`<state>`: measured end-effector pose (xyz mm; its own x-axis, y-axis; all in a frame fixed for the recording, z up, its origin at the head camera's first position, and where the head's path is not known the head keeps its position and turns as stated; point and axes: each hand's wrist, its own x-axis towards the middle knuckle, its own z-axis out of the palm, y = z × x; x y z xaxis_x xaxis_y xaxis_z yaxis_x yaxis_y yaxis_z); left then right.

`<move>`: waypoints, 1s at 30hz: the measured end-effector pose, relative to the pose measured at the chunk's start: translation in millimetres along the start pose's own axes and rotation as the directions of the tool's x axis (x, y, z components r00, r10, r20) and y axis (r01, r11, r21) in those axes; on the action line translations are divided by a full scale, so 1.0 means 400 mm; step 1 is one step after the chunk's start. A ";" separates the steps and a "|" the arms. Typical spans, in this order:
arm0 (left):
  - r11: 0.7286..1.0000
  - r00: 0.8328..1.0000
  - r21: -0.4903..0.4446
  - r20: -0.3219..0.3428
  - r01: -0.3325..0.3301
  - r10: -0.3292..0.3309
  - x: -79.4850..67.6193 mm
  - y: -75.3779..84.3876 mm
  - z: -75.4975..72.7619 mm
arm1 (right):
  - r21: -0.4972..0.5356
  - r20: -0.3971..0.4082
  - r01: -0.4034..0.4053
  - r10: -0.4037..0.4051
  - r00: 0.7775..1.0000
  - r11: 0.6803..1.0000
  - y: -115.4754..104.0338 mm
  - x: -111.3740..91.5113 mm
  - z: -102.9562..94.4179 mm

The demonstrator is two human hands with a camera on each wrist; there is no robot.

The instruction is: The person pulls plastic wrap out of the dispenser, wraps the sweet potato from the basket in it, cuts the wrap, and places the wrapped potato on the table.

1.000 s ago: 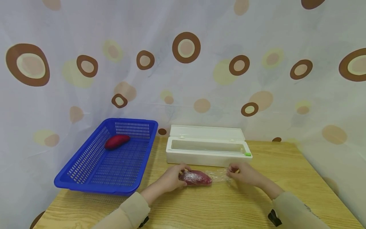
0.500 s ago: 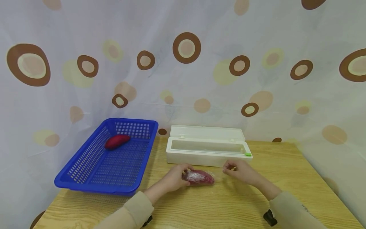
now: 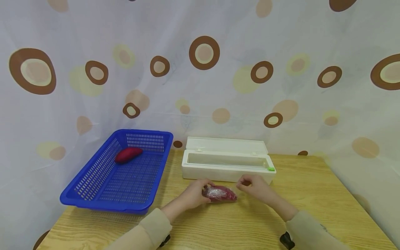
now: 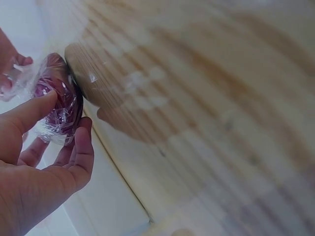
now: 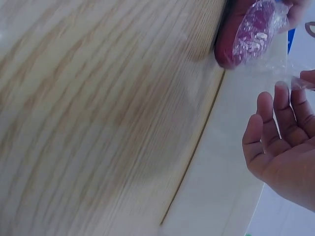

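A reddish-purple sweet potato (image 3: 220,193) wrapped in clear cling film lies in front of the white box. My left hand (image 3: 193,194) grips its left end, thumb on the near side and fingers curled behind. To the right of the sweet potato, my right hand (image 3: 256,186) pinches the loose end of the cling film (image 5: 290,71) between thumb and forefinger. In the right wrist view the other fingers of that hand are half curled and hold nothing. The left wrist view shows the crinkled film bunched around the sweet potato, just above the tabletop.
The long white box (image 3: 225,174) stands behind the hands with its lid (image 3: 226,144) raised and a small green piece (image 3: 271,168) at its right end. On the left, a blue basket (image 3: 165,156) holds another red sweet potato (image 3: 128,155). A patterned curtain hangs behind the wooden table (image 3: 312,194).
My right hand has moved left, toward the sweet potato, and the stretch of film between them has shortened. My left hand and the sweet potato have shifted slightly right.
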<state>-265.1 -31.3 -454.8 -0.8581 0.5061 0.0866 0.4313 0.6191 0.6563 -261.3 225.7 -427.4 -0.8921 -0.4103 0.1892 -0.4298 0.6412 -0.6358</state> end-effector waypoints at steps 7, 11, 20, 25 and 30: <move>1.000 1.000 -0.013 0.005 0.020 -0.020 0.003 0.003 0.003 | 0.049 -0.008 -0.078 0.078 0.997 0.996 -0.023 0.011 0.027; 1.000 1.000 -0.008 0.004 0.017 -0.017 0.004 0.004 0.002 | 0.078 -0.005 -0.085 0.086 0.996 0.993 -0.030 0.013 0.040; 1.000 1.000 0.004 0.008 0.017 -0.017 0.005 0.002 0.002 | 0.069 0.033 -0.042 0.040 0.999 0.997 -0.027 0.011 0.057; 1.000 1.000 0.002 0.013 0.020 -0.020 0.005 0.004 0.002 | 0.065 0.045 0.016 -0.019 0.999 0.998 -0.013 0.005 0.062; 1.000 1.000 0.004 0.010 0.020 -0.020 0.004 0.006 0.001 | 0.071 0.061 0.069 -0.074 0.995 0.995 -0.006 0.000 0.064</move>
<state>-265.4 -28.7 -453.3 -0.8638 0.4995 0.0664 0.4152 0.6311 0.6552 -256.7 207.6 -445.0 -0.8478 -0.4951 0.1898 -0.4796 0.5633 -0.6728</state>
